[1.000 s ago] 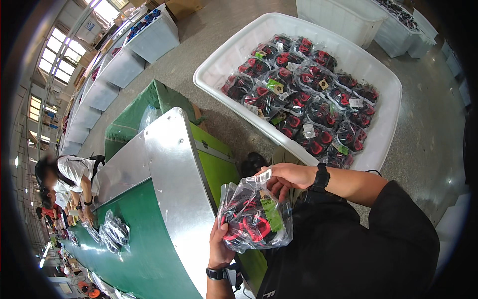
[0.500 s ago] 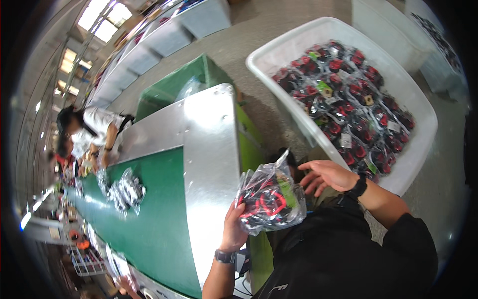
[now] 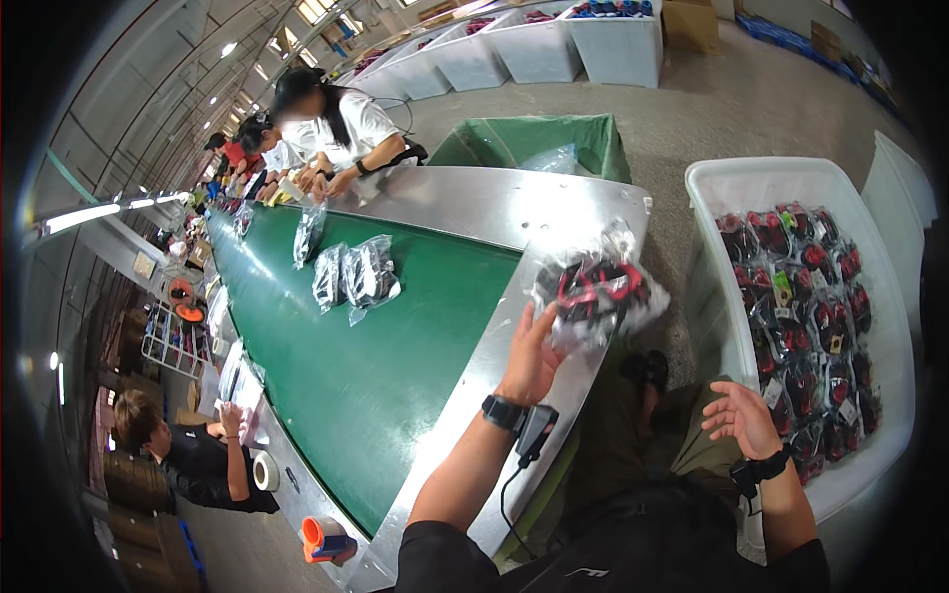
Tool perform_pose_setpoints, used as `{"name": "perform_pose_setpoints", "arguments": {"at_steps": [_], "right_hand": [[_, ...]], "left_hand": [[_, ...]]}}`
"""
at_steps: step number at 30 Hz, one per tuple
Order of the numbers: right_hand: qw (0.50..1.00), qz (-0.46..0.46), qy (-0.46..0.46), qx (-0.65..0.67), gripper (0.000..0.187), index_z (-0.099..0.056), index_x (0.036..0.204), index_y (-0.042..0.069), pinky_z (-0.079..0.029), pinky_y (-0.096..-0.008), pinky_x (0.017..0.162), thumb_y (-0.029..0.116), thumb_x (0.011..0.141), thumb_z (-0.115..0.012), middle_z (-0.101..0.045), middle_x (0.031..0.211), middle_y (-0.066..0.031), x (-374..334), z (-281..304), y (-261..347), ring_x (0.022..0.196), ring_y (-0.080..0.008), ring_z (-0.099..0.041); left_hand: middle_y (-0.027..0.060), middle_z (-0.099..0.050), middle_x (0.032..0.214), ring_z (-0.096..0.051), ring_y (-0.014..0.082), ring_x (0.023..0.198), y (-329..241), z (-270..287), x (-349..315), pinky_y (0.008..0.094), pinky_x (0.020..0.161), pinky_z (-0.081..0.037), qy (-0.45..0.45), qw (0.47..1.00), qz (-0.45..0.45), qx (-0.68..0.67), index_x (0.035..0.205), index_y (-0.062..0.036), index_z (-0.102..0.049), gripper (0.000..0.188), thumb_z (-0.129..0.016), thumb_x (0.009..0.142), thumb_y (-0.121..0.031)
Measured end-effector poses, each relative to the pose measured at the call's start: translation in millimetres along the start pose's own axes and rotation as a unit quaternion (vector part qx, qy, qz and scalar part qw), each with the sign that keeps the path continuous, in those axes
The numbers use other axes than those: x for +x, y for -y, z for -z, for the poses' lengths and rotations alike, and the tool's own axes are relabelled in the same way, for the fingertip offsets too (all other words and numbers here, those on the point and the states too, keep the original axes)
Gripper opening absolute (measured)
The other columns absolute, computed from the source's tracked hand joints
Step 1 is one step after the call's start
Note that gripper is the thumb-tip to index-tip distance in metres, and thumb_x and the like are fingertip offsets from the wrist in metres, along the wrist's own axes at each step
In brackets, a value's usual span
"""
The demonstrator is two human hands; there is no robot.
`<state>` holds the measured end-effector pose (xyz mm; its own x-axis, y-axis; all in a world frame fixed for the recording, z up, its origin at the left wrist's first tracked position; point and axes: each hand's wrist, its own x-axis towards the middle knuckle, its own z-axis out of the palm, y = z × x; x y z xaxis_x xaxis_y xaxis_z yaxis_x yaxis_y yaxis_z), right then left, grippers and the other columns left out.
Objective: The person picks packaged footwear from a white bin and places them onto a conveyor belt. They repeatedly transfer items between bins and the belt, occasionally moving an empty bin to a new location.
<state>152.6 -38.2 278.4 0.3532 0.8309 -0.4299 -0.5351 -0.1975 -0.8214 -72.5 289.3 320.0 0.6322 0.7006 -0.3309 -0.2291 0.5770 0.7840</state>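
My left hand [image 3: 532, 358] is at the lower left edge of a clear plastic bag [image 3: 598, 292] with black and red contents, its fingers closed on it. The bag is smeared by motion, above the metal border of the green conveyor belt [image 3: 415, 366]. My right hand [image 3: 741, 417] holds nothing, its fingers apart, beside the near left wall of a large white bin [image 3: 704, 257]. Bagged black and red items [image 3: 791, 326] lie packed in rows in that bin. Several bags with grey-looking contents [image 3: 371, 277] rest on the belt.
A green bin [image 3: 593, 138] stands behind the metal frame. Along the belt's far side, a person in white [image 3: 361, 124] handles a bag. Another person in black [image 3: 198, 465] works at the left. An orange and blue tape dispenser [image 3: 324, 542] sits on the near left edge.
The view has turned left, showing more of the belt. My left hand has carried the bag over the metal border. My right hand has moved away from the bag.
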Motion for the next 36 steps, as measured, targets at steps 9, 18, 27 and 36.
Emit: {"name": "perform_pose_setpoints", "arguments": {"at_steps": [9, 18, 27, 36], "right_hand": [[0.998, -0.004, -0.051, -0.028, 0.042, -0.053, 0.133, 0.001, -0.06, -0.035, 0.067, 0.035, 0.108, -0.049, -0.07, 0.098, -0.0144, -6, 9, -7, 0.081, -0.0234, -0.072], [0.996, -0.015, -0.063, -0.064, 0.039, -0.053, 0.13, -0.001, -0.06, -0.0342, 0.064, 0.032, 0.108, -0.05, -0.07, 0.095, -0.0145, 1, 15, -8, 0.08, -0.024, -0.072], [0.991, -0.053, -0.091, -0.078, 0.037, -0.053, 0.127, -0.004, -0.061, -0.0377, 0.067, 0.027, 0.107, -0.05, -0.069, 0.096, -0.0161, 9, 5, -1, 0.082, -0.0272, -0.073], [0.978, -0.125, -0.136, -0.099, 0.034, -0.052, 0.125, -0.005, -0.062, -0.0413, 0.069, 0.023, 0.106, -0.049, -0.068, 0.095, -0.0205, 29, -6, -5, 0.081, -0.0324, -0.073]], "left_hand": [[0.0004, -0.059, 0.101, -0.06, 0.0116, 0.092, -8, 83, 10, 0.0361, 0.088, -0.05, -0.078, 0.982, 0.045, 0.165, 0.144, -0.0049, -0.043, 0.056, -0.068, 0.097, -0.025], [0.0086, -0.07, 0.108, -0.064, 0.0168, 0.093, -60, 195, 35, 0.0308, 0.082, -0.052, -0.226, 0.908, -0.088, 0.342, 0.13, 0.0033, -0.062, 0.052, -0.077, 0.088, -0.024], [0.0195, -0.071, 0.114, -0.069, 0.0307, 0.105, -136, 335, 114, 0.039, 0.092, -0.053, -0.397, 0.787, -0.169, 0.441, 0.123, 0.0025, -0.068, 0.054, -0.078, 0.082, -0.031], [0.0295, -0.065, 0.127, -0.061, 0.0446, 0.12, -197, 367, 176, 0.0487, 0.107, -0.045, -0.488, 0.608, -0.192, 0.596, 0.133, 0.0051, -0.061, 0.061, -0.068, 0.086, -0.033]]}}
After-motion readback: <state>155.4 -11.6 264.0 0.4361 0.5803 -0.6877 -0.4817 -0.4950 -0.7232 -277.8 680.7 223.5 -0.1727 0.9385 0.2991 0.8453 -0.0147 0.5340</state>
